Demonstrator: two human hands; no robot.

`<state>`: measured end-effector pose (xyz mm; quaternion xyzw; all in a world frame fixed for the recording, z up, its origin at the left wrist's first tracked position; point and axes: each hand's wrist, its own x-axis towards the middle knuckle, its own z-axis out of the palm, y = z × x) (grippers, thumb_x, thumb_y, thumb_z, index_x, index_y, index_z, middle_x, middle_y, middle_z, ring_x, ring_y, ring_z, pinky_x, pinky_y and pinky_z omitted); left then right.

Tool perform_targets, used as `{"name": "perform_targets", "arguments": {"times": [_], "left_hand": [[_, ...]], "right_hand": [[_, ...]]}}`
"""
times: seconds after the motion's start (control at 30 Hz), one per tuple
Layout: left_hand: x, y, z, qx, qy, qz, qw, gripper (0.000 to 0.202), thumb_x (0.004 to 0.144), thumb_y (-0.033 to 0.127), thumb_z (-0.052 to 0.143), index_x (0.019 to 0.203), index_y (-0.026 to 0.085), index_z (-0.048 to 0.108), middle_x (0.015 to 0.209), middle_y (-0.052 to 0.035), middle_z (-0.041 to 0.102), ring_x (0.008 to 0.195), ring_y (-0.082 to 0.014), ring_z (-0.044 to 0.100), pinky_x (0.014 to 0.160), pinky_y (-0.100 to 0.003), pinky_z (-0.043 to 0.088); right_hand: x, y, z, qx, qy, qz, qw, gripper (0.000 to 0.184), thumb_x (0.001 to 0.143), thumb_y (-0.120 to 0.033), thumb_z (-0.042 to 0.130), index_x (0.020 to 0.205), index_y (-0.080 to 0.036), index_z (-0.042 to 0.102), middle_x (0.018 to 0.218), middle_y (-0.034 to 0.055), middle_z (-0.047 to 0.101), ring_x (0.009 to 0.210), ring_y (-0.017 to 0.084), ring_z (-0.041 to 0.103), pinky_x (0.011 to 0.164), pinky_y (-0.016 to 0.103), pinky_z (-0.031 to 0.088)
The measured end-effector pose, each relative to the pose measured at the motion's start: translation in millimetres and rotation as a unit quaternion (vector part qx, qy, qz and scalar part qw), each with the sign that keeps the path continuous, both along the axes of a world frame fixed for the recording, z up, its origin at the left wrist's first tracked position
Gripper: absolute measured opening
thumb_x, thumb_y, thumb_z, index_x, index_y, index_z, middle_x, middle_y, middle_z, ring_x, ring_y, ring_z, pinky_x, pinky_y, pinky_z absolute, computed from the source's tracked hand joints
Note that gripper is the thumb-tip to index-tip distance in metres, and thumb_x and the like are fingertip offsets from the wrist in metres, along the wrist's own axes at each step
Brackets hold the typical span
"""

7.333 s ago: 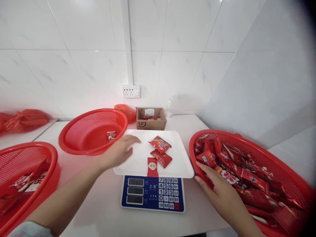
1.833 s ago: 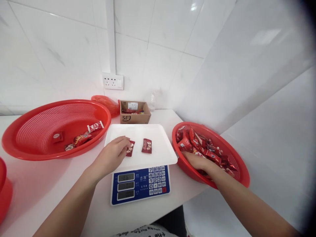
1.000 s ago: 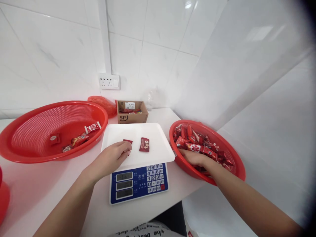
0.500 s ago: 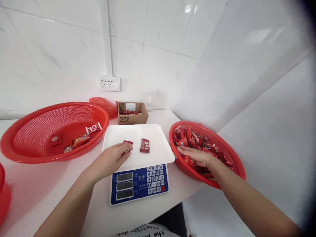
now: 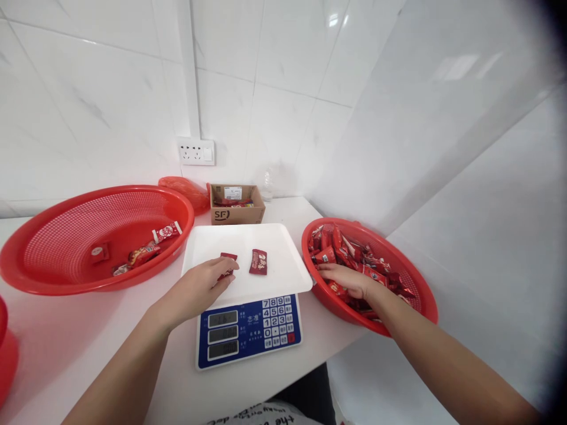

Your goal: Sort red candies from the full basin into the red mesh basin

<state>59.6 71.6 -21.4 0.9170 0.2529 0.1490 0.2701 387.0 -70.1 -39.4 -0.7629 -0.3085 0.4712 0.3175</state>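
My left hand [image 5: 208,284] is over the white weighing tray [image 5: 274,283], its fingers closed around a small dark red wrapped snack [image 5: 228,257], partly hidden by them. Beside it, a second dark red packet [image 5: 258,262] lies flat on the tray. Under the tray, the blue front of the electronic scale [image 5: 250,330] shows displays and a keypad. My right hand [image 5: 348,278] reaches into the right red basket [image 5: 419,283], fingers stretched out over red wrapped snacks [image 5: 341,248]. Its fingertips rest among the packets, and I see nothing gripped in them.
At the left stands a wide red basket [image 5: 48,236] with a few packets inside. Behind the scale are a cardboard box [image 5: 237,215] with packets in it and a red plastic bag [image 5: 188,195]. A clear plastic item [image 5: 268,183] stands against the tiled wall. Another red container [image 5: 5,354] shows at the left edge.
The view has shifted very slightly. My right hand has moved a little within the basket, its fingers now flatter over the packets. My left hand stays at the same packet.
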Motion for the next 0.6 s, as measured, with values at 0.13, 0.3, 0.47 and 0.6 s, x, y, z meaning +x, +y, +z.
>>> {"name": "perform_targets", "arguments": {"times": [0.13, 0.3, 0.47, 0.6], "left_hand": [[-0.5, -0.1, -0.1, -0.001, 0.005, 0.0, 1.0, 0.026, 0.096, 0.033, 0.039, 0.108, 0.025, 0.06, 0.11, -0.004, 0.068, 0.093, -0.0213, 0.066, 0.079, -0.032, 0.052], [-0.2, 0.2, 0.2, -0.002, 0.008, 0.003, 1.0, 0.026, 0.096, 0.033, 0.039, 0.11, 0.025, 0.06, 0.112, -0.0038, 0.068, 0.095, -0.0216, 0.066, 0.08, -0.032, 0.052], [0.5, -0.8, 1.5, -0.011, 0.016, 0.005, 1.0, 0.026, 0.096, 0.033, 0.039, 0.111, 0.024, 0.059, 0.114, -0.004, 0.067, 0.099, -0.0223, 0.064, 0.084, -0.034, 0.051], [1.7, -1.2, 0.9, -0.001, 0.016, 0.003, 1.0, 0.027, 0.095, 0.031, 0.039, 0.111, 0.023, 0.059, 0.118, -0.005, 0.066, 0.104, -0.023, 0.064, 0.088, -0.036, 0.051]], "right_hand": [[0.4, -0.1, 2.7, 0.028, -0.03, 0.013, 0.999, 0.014, 0.076, -0.029, 0.067, 0.084, -0.02, 0.072, 0.095, 0.0083, 0.075, 0.095, 0.026, 0.07, 0.086, 0.039, 0.057], [6.6, -0.5, 12.5, 0.088, -0.118, 0.018, 0.989, 0.022, 0.075, -0.04, 0.07, 0.073, -0.019, 0.066, 0.089, 0.0066, 0.073, 0.093, 0.026, 0.067, 0.086, 0.037, 0.053], [10.0, -0.5, 33.9, 0.117, -0.234, 0.017, 0.965, 0.025, 0.074, -0.043, 0.069, 0.072, -0.018, 0.065, 0.076, 0.0034, 0.07, 0.082, 0.026, 0.065, 0.078, 0.036, 0.049], [-5.9, 6.4, 59.3, 0.166, -0.28, 0.026, 0.945, 0.028, 0.08, -0.047, 0.06, 0.083, -0.019, 0.066, 0.083, 0.0034, 0.071, 0.079, 0.023, 0.065, 0.071, 0.031, 0.048]]}}
